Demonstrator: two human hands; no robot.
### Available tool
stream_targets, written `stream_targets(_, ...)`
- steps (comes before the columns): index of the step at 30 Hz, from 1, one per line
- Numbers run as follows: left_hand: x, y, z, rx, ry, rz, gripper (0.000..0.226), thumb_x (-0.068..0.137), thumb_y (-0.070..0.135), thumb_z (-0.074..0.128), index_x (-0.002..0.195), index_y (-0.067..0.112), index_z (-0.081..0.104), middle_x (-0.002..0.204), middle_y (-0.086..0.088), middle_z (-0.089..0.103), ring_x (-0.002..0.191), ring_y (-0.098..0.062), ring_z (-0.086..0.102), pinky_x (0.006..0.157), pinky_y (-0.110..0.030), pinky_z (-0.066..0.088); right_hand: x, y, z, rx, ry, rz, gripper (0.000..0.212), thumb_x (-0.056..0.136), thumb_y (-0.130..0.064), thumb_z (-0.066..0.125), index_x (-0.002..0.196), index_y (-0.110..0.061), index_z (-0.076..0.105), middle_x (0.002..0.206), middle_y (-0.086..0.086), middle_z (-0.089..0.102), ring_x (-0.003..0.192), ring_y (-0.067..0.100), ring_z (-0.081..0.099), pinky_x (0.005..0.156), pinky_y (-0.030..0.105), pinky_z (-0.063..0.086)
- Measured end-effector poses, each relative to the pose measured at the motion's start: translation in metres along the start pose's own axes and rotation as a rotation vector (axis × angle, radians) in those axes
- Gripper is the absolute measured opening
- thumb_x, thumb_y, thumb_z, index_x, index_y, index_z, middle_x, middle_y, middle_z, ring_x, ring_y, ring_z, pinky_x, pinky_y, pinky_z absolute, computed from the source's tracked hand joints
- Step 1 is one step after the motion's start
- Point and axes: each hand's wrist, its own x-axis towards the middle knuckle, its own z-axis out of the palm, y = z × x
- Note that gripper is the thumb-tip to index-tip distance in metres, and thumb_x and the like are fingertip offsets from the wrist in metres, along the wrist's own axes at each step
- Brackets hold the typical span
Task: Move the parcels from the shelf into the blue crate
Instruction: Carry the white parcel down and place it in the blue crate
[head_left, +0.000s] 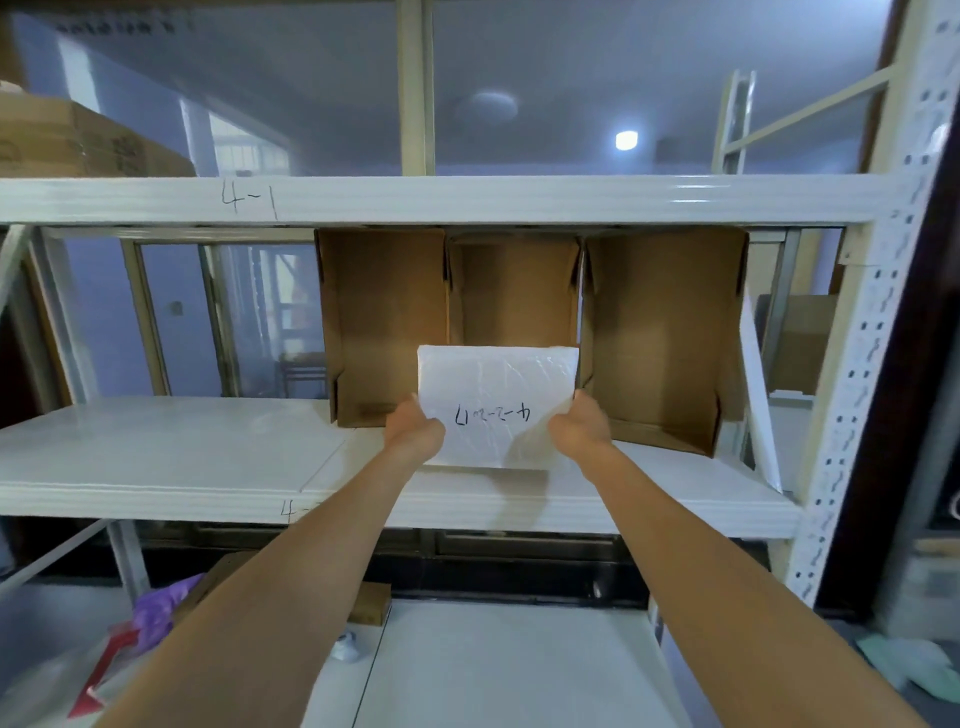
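A flat white parcel (496, 400) wrapped in shiny plastic, with black handwriting on its face, is held tilted up in front of the middle cardboard bin (513, 291). My left hand (415, 428) grips its lower left edge and my right hand (582, 426) grips its lower right edge. The parcel's bottom edge hangs just over the white shelf board (171, 452). The blue crate is out of view.
Three open cardboard bins stand side by side on the shelf; the left bin (382, 322) and right bin (660, 332) look hollow. A perforated steel upright (857, 389) rises on the right. A brown box (78, 140) sits on the upper shelf. Purple plastic (156, 608) lies on the floor.
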Motion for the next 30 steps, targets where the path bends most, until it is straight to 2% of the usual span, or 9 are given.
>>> stream_targets(5, -0.030, 0.018, 0.015, 0.025, 0.003, 0.036, 0.032, 0.089, 0.008, 0.050, 0.121, 0.011, 0.056, 0.118, -0.010, 0.063, 0.109, -0.032, 0.061, 0.079, -0.035, 0.052, -0.020, 0.014, -0.038, -0.016, 0.005, -0.010, 0.030, 0.090, -0.003, 0.050, 0.119, -0.004, 0.057, 0.119, 0.014, 0.064, 0.114, 0.035, 0.060, 0.094, 0.043, 0.053)
stream_targets(8, -0.049, 0.025, 0.023, 0.005, -0.013, 0.042, 0.035, 0.089, 0.009, 0.050, 0.123, 0.012, 0.056, 0.120, -0.009, 0.064, 0.107, -0.031, 0.061, 0.083, -0.037, 0.054, -0.028, 0.025, -0.056, -0.014, -0.002, -0.007, 0.028, 0.089, -0.005, 0.053, 0.117, -0.006, 0.057, 0.116, 0.013, 0.064, 0.111, 0.034, 0.061, 0.089, 0.041, 0.053)
stream_targets(13, -0.081, 0.032, 0.037, 0.005, -0.029, 0.031, 0.036, 0.090, 0.009, 0.049, 0.126, 0.013, 0.053, 0.122, -0.008, 0.063, 0.098, -0.026, 0.057, 0.078, -0.034, 0.049, -0.039, 0.046, -0.078, -0.025, -0.011, 0.015, 0.028, 0.086, -0.008, 0.057, 0.114, -0.009, 0.059, 0.110, 0.010, 0.066, 0.106, 0.032, 0.063, 0.089, 0.044, 0.056)
stream_targets(16, -0.101, 0.031, 0.044, 0.043, -0.028, 0.021, 0.039, 0.093, 0.008, 0.046, 0.132, 0.011, 0.050, 0.126, -0.009, 0.059, 0.107, -0.030, 0.058, 0.081, -0.034, 0.047, -0.051, 0.057, -0.087, -0.036, -0.021, 0.015, 0.027, 0.087, -0.010, 0.058, 0.113, -0.011, 0.061, 0.109, 0.009, 0.067, 0.105, 0.031, 0.063, 0.092, 0.045, 0.055)
stream_targets(18, -0.113, 0.028, 0.047, 0.046, -0.023, 0.015, 0.042, 0.094, 0.009, 0.045, 0.136, 0.013, 0.048, 0.128, -0.008, 0.059, 0.113, -0.031, 0.058, 0.086, -0.035, 0.048, -0.060, 0.065, -0.090, -0.030, -0.036, 0.019, 0.025, 0.088, -0.011, 0.058, 0.113, -0.011, 0.061, 0.109, 0.008, 0.067, 0.105, 0.030, 0.063, 0.091, 0.045, 0.055)
stream_targets(20, -0.123, 0.022, 0.053, 0.042, -0.034, 0.008, 0.040, 0.094, 0.010, 0.045, 0.134, 0.015, 0.048, 0.126, -0.008, 0.060, 0.111, -0.031, 0.059, 0.091, -0.039, 0.051, -0.070, 0.076, -0.094, -0.030, -0.043, 0.033, 0.026, 0.091, -0.011, 0.058, 0.117, -0.010, 0.058, 0.113, 0.010, 0.065, 0.105, 0.030, 0.062, 0.091, 0.043, 0.054)
stream_targets(24, -0.144, 0.011, 0.069, 0.066, -0.058, -0.024, 0.032, 0.095, 0.013, 0.043, 0.126, 0.016, 0.048, 0.116, -0.008, 0.060, 0.099, -0.030, 0.058, 0.088, -0.042, 0.054, -0.087, 0.099, -0.099, -0.022, -0.056, 0.074, 0.030, 0.093, -0.011, 0.056, 0.123, -0.009, 0.052, 0.118, 0.012, 0.061, 0.110, 0.032, 0.060, 0.090, 0.041, 0.051)
stream_targets(30, -0.177, -0.031, 0.102, 0.069, -0.095, -0.068, 0.038, 0.090, 0.013, 0.041, 0.127, 0.012, 0.048, 0.124, -0.015, 0.059, 0.101, -0.033, 0.056, 0.082, -0.036, 0.045, -0.116, 0.144, -0.092, -0.022, -0.084, 0.161, 0.036, 0.092, -0.009, 0.048, 0.127, -0.004, 0.052, 0.126, 0.016, 0.062, 0.117, 0.036, 0.057, 0.097, 0.043, 0.048)
